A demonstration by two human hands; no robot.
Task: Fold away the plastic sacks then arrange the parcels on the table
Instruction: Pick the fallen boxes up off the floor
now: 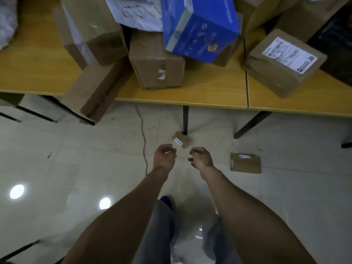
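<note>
Since a parcel lies on the floor, your left hand and right hand hover near it, loosely curled and empty, likely to lift it.

The single wide-angle view comes from the person's head and faces forward and steeply down. The left hand and right hand extend from the bottom edge, close to the lens, above the floor; the table edge crosses the upper part, somewhat farther away.
</note>
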